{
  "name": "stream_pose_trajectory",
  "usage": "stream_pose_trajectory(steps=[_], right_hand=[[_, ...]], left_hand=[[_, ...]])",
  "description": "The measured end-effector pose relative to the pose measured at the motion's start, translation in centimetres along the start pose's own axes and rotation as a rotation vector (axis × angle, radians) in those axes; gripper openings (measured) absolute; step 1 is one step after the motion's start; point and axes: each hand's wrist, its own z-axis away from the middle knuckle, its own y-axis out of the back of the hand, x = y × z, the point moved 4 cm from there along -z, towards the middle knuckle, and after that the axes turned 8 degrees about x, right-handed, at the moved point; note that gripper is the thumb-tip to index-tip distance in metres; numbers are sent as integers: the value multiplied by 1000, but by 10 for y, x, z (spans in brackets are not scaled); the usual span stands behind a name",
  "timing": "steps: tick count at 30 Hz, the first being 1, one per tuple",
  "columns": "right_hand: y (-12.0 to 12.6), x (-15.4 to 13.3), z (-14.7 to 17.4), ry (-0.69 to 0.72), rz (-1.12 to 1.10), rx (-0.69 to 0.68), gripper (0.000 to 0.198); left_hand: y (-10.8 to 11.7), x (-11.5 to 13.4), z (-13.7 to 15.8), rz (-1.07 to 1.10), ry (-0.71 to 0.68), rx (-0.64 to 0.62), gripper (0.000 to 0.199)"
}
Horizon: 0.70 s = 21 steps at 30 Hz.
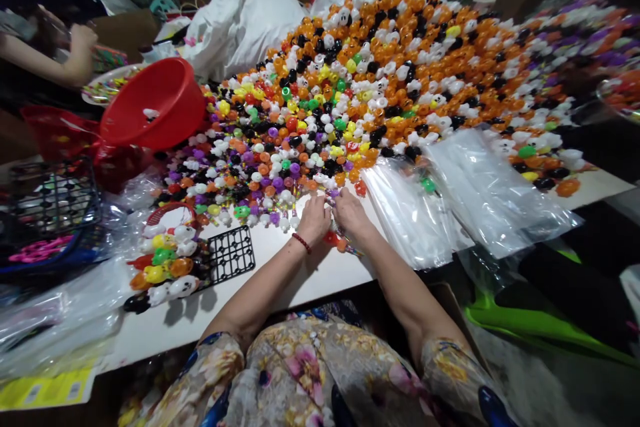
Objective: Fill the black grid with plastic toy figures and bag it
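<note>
My left hand (315,219), with a dark red bead bracelet (302,243) at its wrist, is closed at the near edge of a big heap of small figures (280,180). Close beside it, my right hand (351,215) is also closed. A small purple piece (332,195) shows between the fingertips; I cannot tell which hand grips it. Below the right palm are a red piece (331,238) and an orange piece (343,245) with thin multicoloured stems, on the white tabletop (300,283). The fingers hide most of what they hold.
Left of my hands stands a black grid rack (232,255) with several figures (167,257). Behind it is a red basin (150,107). Clear plastic bags (410,213) lie to the right. A green plastic item (530,320) is at lower right. Another person's arm (55,60) shows upper left.
</note>
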Motion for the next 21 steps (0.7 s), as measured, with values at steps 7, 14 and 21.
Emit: stream_pose_trajectory(steps=[7, 14, 21], right_hand=[[37, 60, 31, -501, -632, 414, 24], [38, 66, 63, -655, -1198, 364, 53], [47, 55, 69, -575, -1154, 411, 52]], left_hand=[[-16, 37, 6, -72, -168, -46, 23], [-37, 45, -2, -31, -110, -155, 15], [-20, 31, 11, 525, -83, -221, 29]])
